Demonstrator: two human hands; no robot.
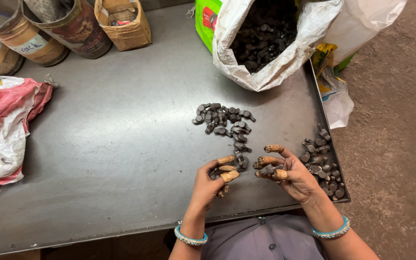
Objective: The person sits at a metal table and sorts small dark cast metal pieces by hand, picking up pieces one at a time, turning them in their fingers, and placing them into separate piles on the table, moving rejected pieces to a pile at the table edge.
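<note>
Both hands low on my gray metal table, right hand pinching one small dark metal piece, left hand curled around more pieces, loose pile just above, big white sack of them behind.

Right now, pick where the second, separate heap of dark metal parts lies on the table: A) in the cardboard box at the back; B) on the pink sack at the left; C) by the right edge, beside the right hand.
C: the smaller heap of metal parts lies along the table's right edge, just beyond the right hand.
</note>
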